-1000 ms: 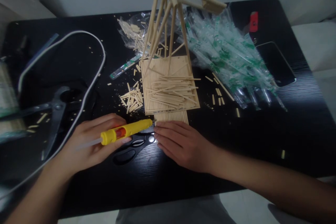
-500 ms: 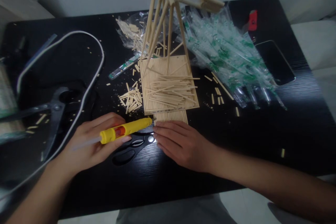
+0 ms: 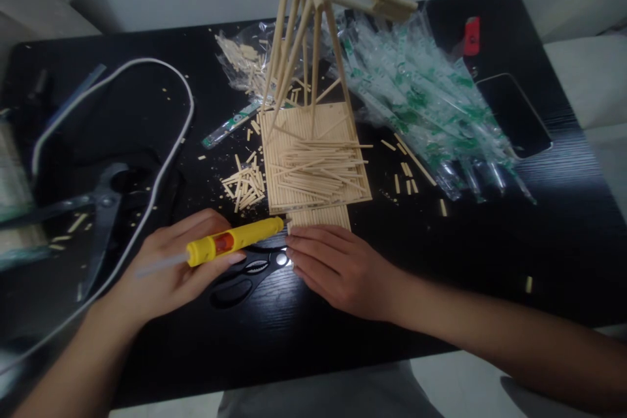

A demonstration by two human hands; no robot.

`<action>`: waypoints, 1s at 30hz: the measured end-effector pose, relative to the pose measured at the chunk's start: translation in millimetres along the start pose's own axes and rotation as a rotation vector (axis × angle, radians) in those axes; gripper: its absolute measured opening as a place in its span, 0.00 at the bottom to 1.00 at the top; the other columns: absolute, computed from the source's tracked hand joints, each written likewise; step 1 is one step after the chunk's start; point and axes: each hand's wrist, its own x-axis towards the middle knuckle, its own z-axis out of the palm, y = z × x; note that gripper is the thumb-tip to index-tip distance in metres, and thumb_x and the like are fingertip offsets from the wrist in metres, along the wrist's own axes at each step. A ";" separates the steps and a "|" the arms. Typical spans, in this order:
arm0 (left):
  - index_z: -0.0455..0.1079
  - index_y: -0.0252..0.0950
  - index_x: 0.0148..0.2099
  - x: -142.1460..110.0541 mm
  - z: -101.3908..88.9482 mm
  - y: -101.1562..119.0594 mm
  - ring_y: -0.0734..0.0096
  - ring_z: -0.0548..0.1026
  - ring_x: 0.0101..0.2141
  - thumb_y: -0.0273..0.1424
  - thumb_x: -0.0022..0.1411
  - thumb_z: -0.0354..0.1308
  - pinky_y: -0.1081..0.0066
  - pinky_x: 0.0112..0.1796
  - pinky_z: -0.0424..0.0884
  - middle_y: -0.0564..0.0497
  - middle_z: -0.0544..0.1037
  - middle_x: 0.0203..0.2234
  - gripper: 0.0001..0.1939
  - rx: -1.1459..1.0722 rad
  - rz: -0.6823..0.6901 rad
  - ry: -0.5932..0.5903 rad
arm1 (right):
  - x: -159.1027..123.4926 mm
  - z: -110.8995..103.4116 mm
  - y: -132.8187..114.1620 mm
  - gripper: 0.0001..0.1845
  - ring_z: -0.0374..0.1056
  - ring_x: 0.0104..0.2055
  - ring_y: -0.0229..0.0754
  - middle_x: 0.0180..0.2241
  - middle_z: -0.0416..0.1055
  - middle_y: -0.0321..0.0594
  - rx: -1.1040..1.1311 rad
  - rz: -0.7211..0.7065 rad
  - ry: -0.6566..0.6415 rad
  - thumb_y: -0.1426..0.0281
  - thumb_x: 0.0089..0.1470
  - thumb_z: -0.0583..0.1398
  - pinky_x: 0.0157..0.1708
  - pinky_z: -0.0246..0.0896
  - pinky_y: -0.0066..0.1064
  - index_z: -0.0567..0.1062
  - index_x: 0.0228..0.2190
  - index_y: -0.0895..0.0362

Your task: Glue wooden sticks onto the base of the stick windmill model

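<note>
My left hand (image 3: 181,264) is closed around a yellow hot glue gun (image 3: 249,235) with a translucent glue stick poking out of its back end. The gun's metal tip touches or nearly touches the left edge of a small panel of wooden sticks (image 3: 323,217). Over the near part of that panel lies my right hand (image 3: 337,268), its fingers together and gripping it; the fingertips are partly hidden. Black-handled scissors (image 3: 255,271) lie flat between my hands. Just beyond, a larger stick panel (image 3: 277,199) carries loose thin sticks (image 3: 318,170).
A tall stick frame (image 3: 294,46) rises behind the larger panel. Short cut pieces (image 3: 246,186) are heaped left of it. Green-printed plastic wrappers (image 3: 406,85), a phone (image 3: 514,114) and a red object (image 3: 471,36) are at right. Pliers (image 3: 105,202) and a white cable (image 3: 161,176) are at left.
Almost nothing differs: the glue gun's back end has dipped or shifted very slightly, and both hands keep their places.
</note>
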 end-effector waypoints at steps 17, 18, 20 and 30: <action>0.67 0.41 0.38 -0.1 1.3 -1.4 0.69 0.76 0.29 0.35 0.73 0.57 0.68 0.24 0.71 0.50 0.76 0.32 0.08 0.061 0.030 0.008 | 0.2 -0.4 -1.2 0.12 0.73 0.60 0.47 0.53 0.80 0.50 -0.008 0.017 0.003 0.78 0.66 0.62 0.61 0.72 0.42 0.80 0.49 0.64; 0.67 0.41 0.38 -0.3 1.4 -1.5 0.69 0.76 0.29 0.35 0.73 0.57 0.68 0.24 0.71 0.50 0.76 0.32 0.08 0.065 0.032 0.003 | 0.1 -0.5 -1.3 0.12 0.73 0.60 0.47 0.53 0.80 0.51 -0.005 0.016 0.005 0.78 0.65 0.62 0.61 0.72 0.42 0.80 0.49 0.64; 0.66 0.41 0.38 -0.7 1.6 -1.9 0.69 0.76 0.29 0.35 0.73 0.56 0.68 0.24 0.71 0.51 0.75 0.31 0.08 0.076 0.042 0.005 | 0.0 -0.5 -1.4 0.12 0.73 0.60 0.47 0.53 0.80 0.51 0.000 0.017 0.006 0.78 0.65 0.63 0.61 0.72 0.42 0.80 0.50 0.65; 0.66 0.42 0.37 -0.4 2.2 -1.3 0.69 0.75 0.27 0.36 0.73 0.56 0.68 0.23 0.70 0.53 0.73 0.28 0.09 0.103 0.040 0.025 | -0.3 0.2 -0.4 0.13 0.73 0.60 0.48 0.52 0.80 0.52 -0.001 0.007 0.003 0.78 0.64 0.63 0.61 0.72 0.42 0.80 0.50 0.67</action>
